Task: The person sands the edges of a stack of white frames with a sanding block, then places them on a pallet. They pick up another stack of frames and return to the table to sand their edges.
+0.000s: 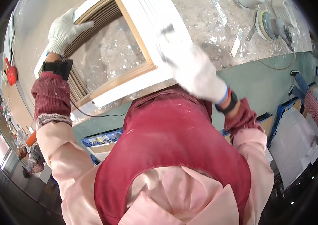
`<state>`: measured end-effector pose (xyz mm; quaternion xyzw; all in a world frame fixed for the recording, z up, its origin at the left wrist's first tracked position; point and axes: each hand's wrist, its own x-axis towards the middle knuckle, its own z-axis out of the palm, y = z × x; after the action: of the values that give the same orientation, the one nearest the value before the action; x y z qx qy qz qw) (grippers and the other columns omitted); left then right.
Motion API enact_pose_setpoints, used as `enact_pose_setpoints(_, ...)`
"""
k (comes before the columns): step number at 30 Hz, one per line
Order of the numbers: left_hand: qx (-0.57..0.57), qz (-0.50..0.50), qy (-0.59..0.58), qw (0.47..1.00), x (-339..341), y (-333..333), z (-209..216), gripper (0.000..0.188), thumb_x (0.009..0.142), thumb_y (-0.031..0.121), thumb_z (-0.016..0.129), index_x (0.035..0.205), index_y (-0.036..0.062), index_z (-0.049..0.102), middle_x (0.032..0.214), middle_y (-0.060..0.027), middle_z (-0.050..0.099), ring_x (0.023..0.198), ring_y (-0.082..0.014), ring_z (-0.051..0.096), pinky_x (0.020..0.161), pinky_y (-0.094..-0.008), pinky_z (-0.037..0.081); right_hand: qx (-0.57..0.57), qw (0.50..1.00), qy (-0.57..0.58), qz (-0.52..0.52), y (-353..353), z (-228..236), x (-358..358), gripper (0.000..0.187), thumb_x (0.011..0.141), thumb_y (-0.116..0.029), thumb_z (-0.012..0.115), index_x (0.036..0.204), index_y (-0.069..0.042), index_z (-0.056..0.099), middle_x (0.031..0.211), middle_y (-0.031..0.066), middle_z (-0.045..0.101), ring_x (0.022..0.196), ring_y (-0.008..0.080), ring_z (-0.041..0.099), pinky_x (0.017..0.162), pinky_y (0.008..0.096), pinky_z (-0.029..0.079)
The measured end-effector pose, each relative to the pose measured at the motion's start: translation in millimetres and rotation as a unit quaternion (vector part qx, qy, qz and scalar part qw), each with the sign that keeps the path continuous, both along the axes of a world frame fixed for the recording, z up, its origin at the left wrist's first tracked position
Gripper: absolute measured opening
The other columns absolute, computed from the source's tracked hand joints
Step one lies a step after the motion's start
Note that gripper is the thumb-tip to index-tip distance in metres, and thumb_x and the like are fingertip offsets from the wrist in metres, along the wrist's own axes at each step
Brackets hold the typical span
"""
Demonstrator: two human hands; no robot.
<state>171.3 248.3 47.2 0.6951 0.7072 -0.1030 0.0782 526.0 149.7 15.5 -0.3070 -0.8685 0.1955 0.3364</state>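
Observation:
A white-faced wooden frame (135,80) with bare wood inner edges and grooved sides lies on the worktable before me. My left hand (64,33), in a white knit glove, grips its left side, the thumb reaching over the grooved inner edge. Over the broad white right side is my right hand (191,65), gloved too and smeared by motion. Near its fingertips shows a small dark patch (167,29); whether the hand holds it is too blurred to tell.
On the paint-spotted worktable (207,26) at the right lie a round sander (269,26) with a hose and a flat pale scraper-like strip (236,43). A red handled tool (11,74) lies far left. Panels (294,142) lean at the right, near a person's legs (299,86).

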Motion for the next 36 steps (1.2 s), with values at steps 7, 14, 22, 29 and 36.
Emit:
enact_pose_setpoints(7,0.024,-0.024,-0.021,0.999,-7.9,13.1,-5.2,0.075,0.073,0.056,0.075,0.124,0.0031,0.06,0.1,-0.0192,0.071,0.092,-0.0326,0.07,0.084,-0.0417,0.054,-0.089,0.996,-0.009,0.01,-44.7,14.7,11.8,0.049,0.082,-0.014,0.062,0.128,0.0,0.05,0.116,0.0188,0.051,0.104,0.0349,0.055,0.087,0.043,0.048)
enact_pose_setpoints(14,0.0,-0.013,-0.048,0.999,-5.4,18.7,15.2,0.068,0.071,0.054,0.076,0.116,0.0047,0.065,0.098,-0.0176,0.071,0.093,-0.0313,0.069,0.084,-0.0398,0.051,-0.095,0.994,0.008,0.061,-2.6,23.7,12.9,0.045,0.083,-0.008,0.057,0.127,-0.003,0.051,0.118,0.0168,0.051,0.104,0.0336,0.057,0.088,0.0408,0.049)
enact_pose_setpoints(22,0.022,-0.032,-0.02,0.999,1.9,3.3,-12.2,0.072,0.073,0.057,0.074,0.118,0.0023,0.062,0.098,-0.0203,0.071,0.092,-0.0311,0.07,0.086,-0.0416,0.053,0.005,0.998,-0.046,0.046,-16.9,6.9,15.7,0.039,0.084,-0.012,0.057,0.122,-0.003,0.055,0.122,0.0168,0.052,0.101,0.0331,0.058,0.084,0.0372,0.051)
enact_pose_setpoints(29,0.004,-0.017,-0.019,1.0,-8.4,4.0,-8.9,0.074,0.073,0.059,0.074,0.117,0.0016,0.062,0.095,-0.019,0.071,0.09,-0.03,0.071,0.083,-0.0424,0.054,0.014,0.999,-0.006,0.03,14.8,2.4,-6.2,0.039,0.087,-0.013,0.057,0.123,-0.001,0.051,0.12,0.0192,0.053,0.106,0.037,0.054,0.085,0.0397,0.051)
enact_pose_setpoints(36,0.037,-0.041,-0.03,0.998,12.0,-7.4,9.0,0.071,0.072,0.061,0.073,0.113,0.0036,0.065,0.095,-0.0189,0.071,0.09,-0.0321,0.07,0.084,-0.043,0.053,-0.066,0.997,-0.016,0.023,5.5,2.5,12.0,0.042,0.086,-0.016,0.058,0.127,-0.008,0.05,0.115,0.0197,0.054,0.101,0.035,0.057,0.083,0.0417,0.052)
